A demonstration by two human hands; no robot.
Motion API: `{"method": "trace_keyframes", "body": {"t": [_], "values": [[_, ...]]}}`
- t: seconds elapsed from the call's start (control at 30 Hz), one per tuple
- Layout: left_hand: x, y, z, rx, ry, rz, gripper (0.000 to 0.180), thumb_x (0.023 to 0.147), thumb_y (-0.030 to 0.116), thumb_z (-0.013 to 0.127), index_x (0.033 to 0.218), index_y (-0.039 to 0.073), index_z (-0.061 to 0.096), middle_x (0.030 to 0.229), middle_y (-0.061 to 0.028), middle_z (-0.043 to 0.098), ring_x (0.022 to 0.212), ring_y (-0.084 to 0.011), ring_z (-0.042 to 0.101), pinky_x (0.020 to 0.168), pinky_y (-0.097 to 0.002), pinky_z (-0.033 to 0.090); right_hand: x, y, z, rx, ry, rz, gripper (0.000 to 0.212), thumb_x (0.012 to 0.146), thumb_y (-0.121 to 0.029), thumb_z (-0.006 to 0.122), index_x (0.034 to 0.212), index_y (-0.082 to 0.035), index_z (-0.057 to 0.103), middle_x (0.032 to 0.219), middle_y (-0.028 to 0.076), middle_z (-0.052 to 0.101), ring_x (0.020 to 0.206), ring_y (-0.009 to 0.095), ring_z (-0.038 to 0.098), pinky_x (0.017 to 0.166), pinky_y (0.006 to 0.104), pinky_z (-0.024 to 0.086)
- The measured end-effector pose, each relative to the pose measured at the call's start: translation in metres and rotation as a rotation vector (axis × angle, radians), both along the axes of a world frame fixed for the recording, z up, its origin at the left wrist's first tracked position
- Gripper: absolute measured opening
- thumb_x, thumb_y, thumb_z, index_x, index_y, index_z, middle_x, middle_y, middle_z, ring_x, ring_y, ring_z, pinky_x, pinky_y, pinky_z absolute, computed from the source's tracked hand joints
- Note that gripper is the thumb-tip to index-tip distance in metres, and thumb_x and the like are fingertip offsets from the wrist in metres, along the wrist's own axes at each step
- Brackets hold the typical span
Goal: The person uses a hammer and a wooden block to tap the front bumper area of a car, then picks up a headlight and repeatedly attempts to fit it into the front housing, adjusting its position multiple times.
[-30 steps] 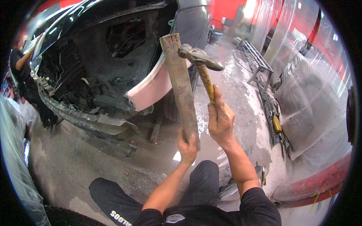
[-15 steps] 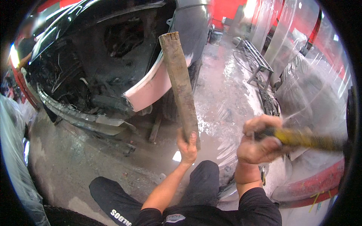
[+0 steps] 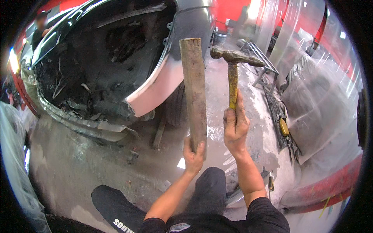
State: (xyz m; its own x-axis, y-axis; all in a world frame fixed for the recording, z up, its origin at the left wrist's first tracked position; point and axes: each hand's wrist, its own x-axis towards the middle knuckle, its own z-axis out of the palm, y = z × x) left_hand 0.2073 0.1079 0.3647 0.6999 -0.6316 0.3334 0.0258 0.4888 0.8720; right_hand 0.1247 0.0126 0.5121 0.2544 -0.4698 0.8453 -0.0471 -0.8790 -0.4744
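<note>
The left hand (image 3: 193,156) is wrapped tight round the lower end of a plank (image 3: 194,91), which stands nearly upright with its top edge level with the pink fender lip (image 3: 155,91) of the stripped car body (image 3: 101,58); whether the wood actually touches the metal cannot be told from this view. The right hand (image 3: 234,126) is closed in a full fist about the bottom of the yellow handle of a hammer (image 3: 232,62), whose dark head sits just to the right of the plank's top, close but apart from it. The chief risk, as I judge it, is a glancing strike: the plank's face is narrow and worn, so a blow landing off centre could skid off the wood and carry on into the bare fender or down toward the left hand's knuckles. The left grip is low on the plank (far from the hammer head, which helps), yet that same long lever means a hard hit near the top could twist the wood out of the fingers or jar the wrist. The floor (image 3: 77,171) looks wet and littered with scraps, so the person's footing may slip under a swing. Another person (image 3: 39,29) stands at the car's far side, well apart from the hammer.
</note>
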Motion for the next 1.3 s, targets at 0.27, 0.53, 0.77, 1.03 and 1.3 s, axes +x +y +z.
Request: {"method": "trace_keyframes", "body": {"t": [0.27,0.53,0.77,1.03,1.3], "values": [[0.015,-0.015,0.007,-0.030,0.047,0.009,0.040,0.105,0.031,0.064,0.125,-0.002,0.055,0.111,-0.0119,0.064,0.104,-0.0216,0.059,0.095,-0.0377,0.047,-0.001,0.005,0.000,-0.044,0.048,0.025,0.064,0.102,0.001,0.057,0.162,-0.009,0.039,0.095,0.014,0.066,0.068,0.016,0.058,0.063,0.0315,0.051],[0.026,-0.028,0.011,-0.070,0.002,0.059,0.041,0.106,0.032,0.063,0.126,-0.002,0.056,0.113,-0.0131,0.063,0.108,-0.0225,0.059,0.099,-0.0390,0.045,0.019,0.003,0.017,-0.155,0.072,0.006,0.063,0.102,0.001,0.056,0.162,-0.008,0.039,0.080,0.009,0.058,0.067,0.013,0.053,0.064,0.0307,0.050],[0.023,-0.035,0.004,-0.073,0.053,0.027,0.042,0.106,0.031,0.062,0.129,-0.004,0.055,0.114,-0.0133,0.063,0.109,-0.0221,0.058,0.099,-0.0378,0.045,0.040,-0.012,0.026,-0.218,0.146,-0.046,0.060,0.102,0.000,0.057,0.160,-0.009,0.043,0.090,0.017,0.068,0.070,0.023,0.061,0.070,0.0364,0.054],[0.026,-0.031,0.013,-0.084,0.012,0.032,0.044,0.107,0.036,0.061,0.127,-0.003,0.055,0.116,-0.0133,0.063,0.109,-0.0219,0.058,0.099,-0.0375,0.044,0.017,0.008,0.047,-0.208,0.069,-0.026,0.064,0.104,-0.002,0.057,0.164,-0.012,0.037,0.090,0.012,0.069,0.065,0.018,0.060,0.063,0.0334,0.053],[0.033,-0.030,0.007,-0.040,-0.036,0.061,0.045,0.105,0.034,0.064,0.128,-0.003,0.056,0.117,-0.0148,0.063,0.112,-0.0244,0.058,0.103,-0.0401,0.044,0.013,0.006,0.063,-0.279,-0.140,0.200,0.033,0.110,-0.033,0.048,0.109,-0.001,0.057,0.071,0.003,0.051,0.058,0.012,0.047,0.051,0.0308,0.041]]}}
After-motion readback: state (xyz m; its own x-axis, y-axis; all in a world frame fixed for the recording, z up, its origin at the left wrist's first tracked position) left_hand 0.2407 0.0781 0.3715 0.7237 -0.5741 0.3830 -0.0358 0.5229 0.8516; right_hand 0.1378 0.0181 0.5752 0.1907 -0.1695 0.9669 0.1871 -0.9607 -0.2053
